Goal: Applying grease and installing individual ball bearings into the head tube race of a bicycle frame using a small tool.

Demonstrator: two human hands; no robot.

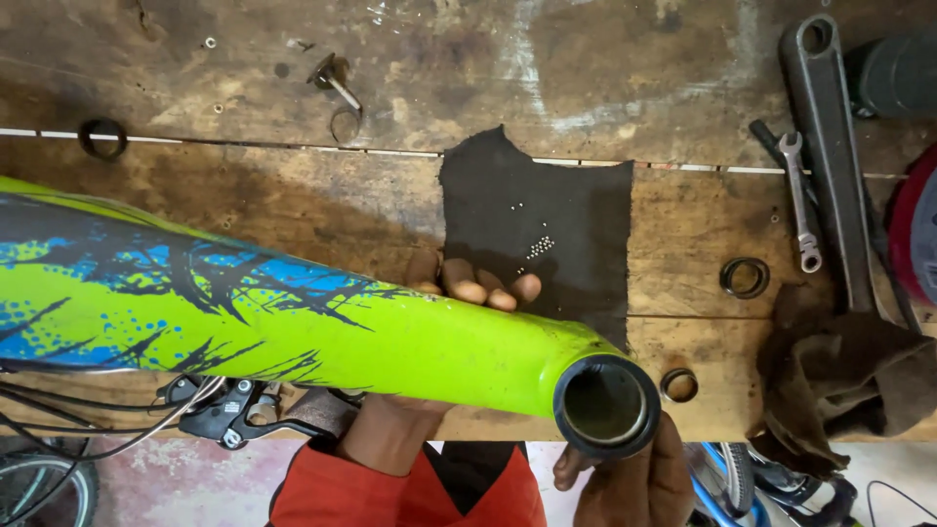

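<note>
A lime-green bicycle frame [293,322] with blue and black graphics lies slanted across a wooden workbench [293,195]. Its open head tube [606,403] points toward me at the lower right. My left hand [475,286] reaches under the frame from a red sleeve, and its fingertips curl over the top of the tube. My right hand [625,488] cups the head tube from below, with its fingers hidden behind the tube. A black cloth [547,215] behind the frame carries a small cluster of steel bearing balls [540,246].
Metal rings [745,277] [679,385] [101,138] lie on the bench. A crank arm [830,146], a combination wrench [800,200] and a brown rag [839,381] sit at the right. A brake lever with cables [234,410] and a wheel [39,488] are at the lower left.
</note>
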